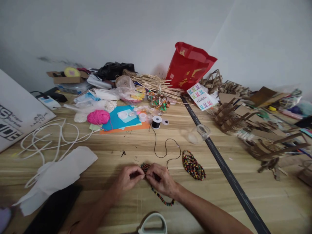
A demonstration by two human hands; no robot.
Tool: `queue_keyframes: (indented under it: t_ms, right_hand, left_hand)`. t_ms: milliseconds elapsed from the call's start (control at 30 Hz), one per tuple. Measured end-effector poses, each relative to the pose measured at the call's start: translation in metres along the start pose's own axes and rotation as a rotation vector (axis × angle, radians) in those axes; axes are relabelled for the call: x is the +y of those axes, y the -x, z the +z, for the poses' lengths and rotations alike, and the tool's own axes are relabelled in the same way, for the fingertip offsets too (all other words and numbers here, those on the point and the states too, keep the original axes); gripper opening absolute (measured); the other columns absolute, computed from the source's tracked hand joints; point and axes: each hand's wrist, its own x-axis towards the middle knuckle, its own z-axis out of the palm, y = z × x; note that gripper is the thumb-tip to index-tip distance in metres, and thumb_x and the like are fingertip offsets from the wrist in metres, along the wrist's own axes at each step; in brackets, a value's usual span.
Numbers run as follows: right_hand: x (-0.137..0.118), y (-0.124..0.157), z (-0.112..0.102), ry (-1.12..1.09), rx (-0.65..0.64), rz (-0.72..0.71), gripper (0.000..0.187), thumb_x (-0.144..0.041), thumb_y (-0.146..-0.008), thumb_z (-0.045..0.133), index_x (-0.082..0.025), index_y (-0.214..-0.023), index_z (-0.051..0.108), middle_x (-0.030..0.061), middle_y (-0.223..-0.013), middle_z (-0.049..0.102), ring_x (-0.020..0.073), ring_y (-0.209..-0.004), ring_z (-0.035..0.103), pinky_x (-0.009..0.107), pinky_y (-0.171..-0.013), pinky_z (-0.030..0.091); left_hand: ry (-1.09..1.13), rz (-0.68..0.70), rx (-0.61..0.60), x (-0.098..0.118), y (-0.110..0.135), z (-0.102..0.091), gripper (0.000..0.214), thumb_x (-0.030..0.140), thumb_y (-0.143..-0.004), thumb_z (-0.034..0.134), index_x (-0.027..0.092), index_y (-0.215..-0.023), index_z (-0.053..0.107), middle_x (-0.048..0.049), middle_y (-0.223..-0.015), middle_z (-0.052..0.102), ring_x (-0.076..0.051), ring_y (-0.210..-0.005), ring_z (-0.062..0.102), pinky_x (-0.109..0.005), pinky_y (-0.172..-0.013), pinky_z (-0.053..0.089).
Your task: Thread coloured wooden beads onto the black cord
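Note:
My left hand [128, 178] and my right hand [161, 179] meet at the near middle of the wooden table [136, 143], fingers pinched together on a strand of small multicoloured beads [145, 167]. The beaded strand trails back under my right wrist toward me [162, 199]. A thin black cord [166, 150] runs from my hands up to a black thread spool [156, 122]. A pile of loose bead strands [193, 165] lies just right of my right hand.
White rope [48, 138], white cloth [60, 172] and a dark flat object [52, 211] lie left. Pink yarn [98, 117], blue paper, a red bag [188, 66], sticks and a clear plastic cup [198, 133] sit behind. Cardboard models [243, 117] crowd the right; a black strip [226, 172] crosses the table.

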Motion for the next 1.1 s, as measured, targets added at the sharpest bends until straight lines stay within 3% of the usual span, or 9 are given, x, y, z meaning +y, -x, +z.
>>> queue_keyframes:
  t_ms: [433, 733, 1100]
  right_hand:
    - [-0.002, 0.000, -0.003, -0.015, -0.006, 0.054, 0.012, -0.019, -0.089, 0.047, -0.017, -0.081, 0.055, 0.0014, -0.070, 0.051, 0.0117, -0.062, 0.049, 0.021, -0.058, 0.040]
    - [-0.005, -0.002, -0.002, 0.022, -0.024, -0.002, 0.016, -0.022, -0.091, 0.044, -0.017, -0.080, 0.054, 0.0026, -0.070, 0.053, 0.0124, -0.062, 0.050, 0.021, -0.058, 0.041]
    - [-0.006, -0.002, -0.003, 0.051, -0.038, -0.019, 0.014, -0.020, -0.090, 0.044, -0.017, -0.080, 0.054, 0.0030, -0.069, 0.054, 0.0128, -0.061, 0.051, 0.022, -0.057, 0.041]
  left_hand:
    - [0.165, -0.083, -0.027, -0.008, -0.002, 0.001, 0.009, 0.020, -0.067, 0.059, 0.014, -0.067, 0.065, -0.0047, -0.070, 0.066, -0.017, -0.069, 0.061, -0.025, -0.066, 0.046]
    - [0.315, -0.160, -0.021, -0.012, -0.001, 0.002, 0.007, 0.020, -0.062, 0.063, 0.014, -0.066, 0.062, -0.0007, -0.064, 0.062, -0.014, -0.063, 0.059, -0.024, -0.063, 0.048]
    - [0.326, -0.162, -0.023, -0.013, -0.001, 0.004, 0.011, 0.023, -0.061, 0.066, 0.014, -0.065, 0.061, -0.0009, -0.064, 0.062, -0.014, -0.063, 0.058, -0.025, -0.063, 0.048]
